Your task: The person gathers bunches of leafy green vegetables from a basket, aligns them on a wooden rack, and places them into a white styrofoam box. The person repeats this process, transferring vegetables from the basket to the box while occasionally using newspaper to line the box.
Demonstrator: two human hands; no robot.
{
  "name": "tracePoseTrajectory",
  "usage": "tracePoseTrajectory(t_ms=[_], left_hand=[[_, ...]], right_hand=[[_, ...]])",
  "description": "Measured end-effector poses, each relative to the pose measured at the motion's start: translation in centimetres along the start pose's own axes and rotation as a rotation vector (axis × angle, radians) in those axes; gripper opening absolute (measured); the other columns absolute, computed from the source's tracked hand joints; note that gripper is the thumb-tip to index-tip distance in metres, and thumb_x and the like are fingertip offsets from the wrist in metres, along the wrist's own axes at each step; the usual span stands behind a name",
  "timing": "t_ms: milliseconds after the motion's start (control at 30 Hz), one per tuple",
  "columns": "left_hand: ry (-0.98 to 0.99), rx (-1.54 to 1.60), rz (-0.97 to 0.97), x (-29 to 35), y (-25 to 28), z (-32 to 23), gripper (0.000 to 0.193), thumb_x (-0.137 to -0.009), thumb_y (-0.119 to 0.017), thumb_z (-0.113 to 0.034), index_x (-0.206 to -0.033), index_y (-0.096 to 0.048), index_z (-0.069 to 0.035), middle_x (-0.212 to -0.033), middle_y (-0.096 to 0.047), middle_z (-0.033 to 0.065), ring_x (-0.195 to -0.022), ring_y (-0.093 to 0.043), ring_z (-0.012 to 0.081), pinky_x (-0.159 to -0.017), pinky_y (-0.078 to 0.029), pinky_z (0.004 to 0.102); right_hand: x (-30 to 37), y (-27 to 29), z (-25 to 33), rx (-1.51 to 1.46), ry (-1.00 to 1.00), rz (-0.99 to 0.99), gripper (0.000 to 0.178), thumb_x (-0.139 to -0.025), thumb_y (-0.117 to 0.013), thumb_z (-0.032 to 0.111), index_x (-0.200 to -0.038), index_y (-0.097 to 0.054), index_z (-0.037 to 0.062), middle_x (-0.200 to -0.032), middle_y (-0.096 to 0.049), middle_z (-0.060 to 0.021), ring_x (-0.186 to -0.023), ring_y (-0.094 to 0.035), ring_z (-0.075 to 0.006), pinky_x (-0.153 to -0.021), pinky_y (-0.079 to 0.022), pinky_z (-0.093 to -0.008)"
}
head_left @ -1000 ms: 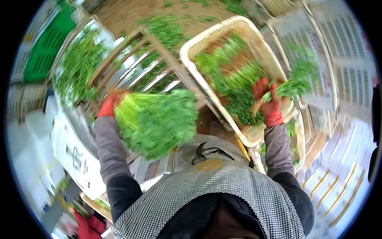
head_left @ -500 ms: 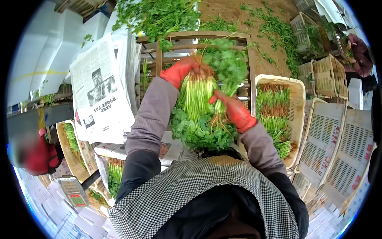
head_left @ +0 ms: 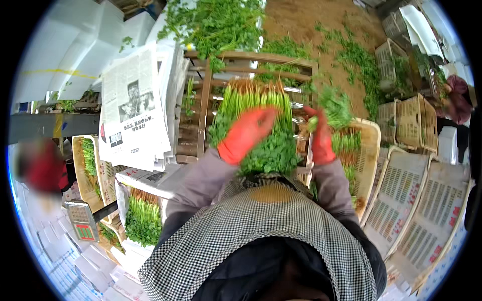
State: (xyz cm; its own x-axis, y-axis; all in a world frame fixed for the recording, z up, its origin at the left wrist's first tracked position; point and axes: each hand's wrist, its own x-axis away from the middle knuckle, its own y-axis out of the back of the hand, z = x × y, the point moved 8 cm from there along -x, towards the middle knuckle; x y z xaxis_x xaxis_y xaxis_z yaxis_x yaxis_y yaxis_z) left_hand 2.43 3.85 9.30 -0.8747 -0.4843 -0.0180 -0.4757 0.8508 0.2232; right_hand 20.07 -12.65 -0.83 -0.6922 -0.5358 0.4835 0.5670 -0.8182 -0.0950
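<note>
Red clothing (head_left: 47,168): a co-worker, badly blurred, stands at the far left beside a cream crate (head_left: 75,163) of greens.
Newspapers (head_left: 118,120): a thick stack with a printed photo on top lies left of the wooden rack (head_left: 204,108); below it, a paper-lined box (head_left: 121,203) holds more greens, roots away from the wearer.
Left hand (head_left: 247,134): red-gloved and smeared by motion, it is over the leafy half of the bundle; whether the fingers are spread or curled, or press on the leaves, cannot be told.
Bundle (head_left: 256,104): long-stalked greens lie on the rack in front of the wearer, brown roots at the far side in a fairly even row, leaves toward the checked apron (head_left: 261,215). Good handling would likely mean a light, flat palm, so the row keeps its line and the leaves go uncrushed.
Right hand (head_left: 322,140): also red-gloved, it appears closed around a small bunch (head_left: 336,106) (its leaves blurred), just right of the bundle. A grip low on the stalks, firm but not pinching, would probably suit it best.
Right crate (head_left: 370,158): greens lie in rows inside, partly behind the right forearm.
Maroon sleeve (head_left: 458,90): another person is at the far right, beyond stacked crates (head_left: 407,120).
</note>
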Motion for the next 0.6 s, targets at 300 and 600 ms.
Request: tracePoseTrajectory(t_ms=[300,600], left_hand=[[0.015,1.184,0.317,-5.6,-8.4,4.5,0.062,-0.104,-0.041,-0.051,-0.142,-0.051,-0.004,-0.129,-0.064,0.0059,-0.111,-0.061,0.0141,-0.1,-0.044,0.0336],[0.462,0.81,-0.326,-1.7,-2.9,9.9,0.034,-0.097,-0.061,-0.011,-0.13,-0.061,-0.001,-0.12,-0.068,0.0101,-0.116,-0.063,0.021,-0.102,-0.047,0.0358]], right_hand=[[2.5,-7.6,8.4,0.994,1.047,0.467,0.058,-0.094,-0.064,0.03,-0.144,-0.048,0.0064,-0.153,-0.039,-0.0149,-0.137,-0.044,-0.0315,-0.11,-0.04,-0.0414],[8.1,-12.3,20.7,1.446,0.734,1.314,0.052,-0.095,-0.058,0.04,-0.128,-0.06,-0.0001,-0.123,-0.063,-0.0221,-0.109,-0.064,-0.0342,-0.092,-0.051,-0.0446]])
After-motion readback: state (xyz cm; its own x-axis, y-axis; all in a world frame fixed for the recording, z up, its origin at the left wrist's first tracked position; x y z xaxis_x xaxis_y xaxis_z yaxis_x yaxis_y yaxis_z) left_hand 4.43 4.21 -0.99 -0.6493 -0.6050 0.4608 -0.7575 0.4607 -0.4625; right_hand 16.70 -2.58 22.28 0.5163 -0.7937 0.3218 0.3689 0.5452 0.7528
